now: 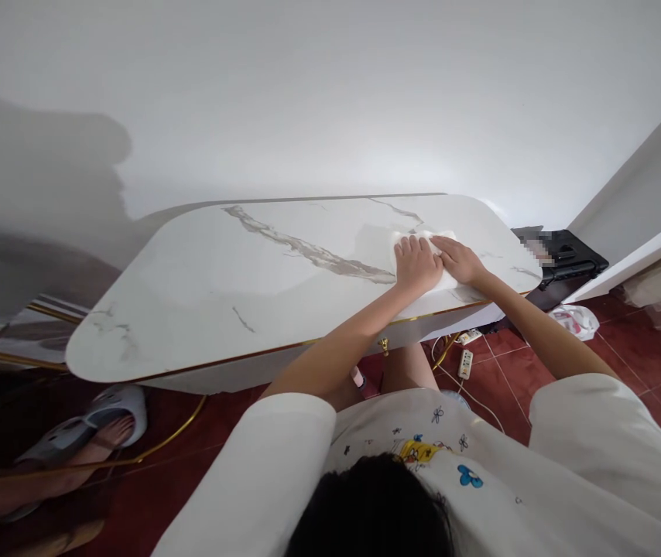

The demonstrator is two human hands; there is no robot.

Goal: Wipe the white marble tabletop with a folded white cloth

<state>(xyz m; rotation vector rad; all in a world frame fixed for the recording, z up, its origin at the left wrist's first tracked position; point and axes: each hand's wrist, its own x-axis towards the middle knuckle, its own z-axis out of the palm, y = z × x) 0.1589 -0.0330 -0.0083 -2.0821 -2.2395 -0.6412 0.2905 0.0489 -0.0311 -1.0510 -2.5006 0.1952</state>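
**Both hands flat on a white cloth, right end of marble table**

Far left, floor level: a foot in a grey slipper [111, 414], belonging to someone else, rests on the dark red tiled floor [644, 348]. A thin gold table frame [179, 429] curves past it, just beside the slipper.

Centre: white marble table [203, 294] with grey veining and a gold line along its near edge. The long top runs against a plain white wall [330, 93].

Right of centre, on the tabletop: a white cloth [445, 281], hard to separate from the marble, lies near the table's right end, close to the near edge.
- Left hand [417, 264]: palm down on the cloth, fingers straight and held close together, pointing away from the person.
- Right hand [461, 260]: palm down on the cloth, fingers straight and together, angled toward the left hand. Its fingertips touch or slightly overlap the left hand's edge; cannot tell which.
- Neither hand is pinching; both lie flat. Both arms are stretched well forward.

Below the table's right end: a white power strip [466, 363] with a cable lies on the tiles.

Further right: a black object [568, 257] sits just beyond the table end, with a crumpled plastic bag [575, 320] on the floor near it.
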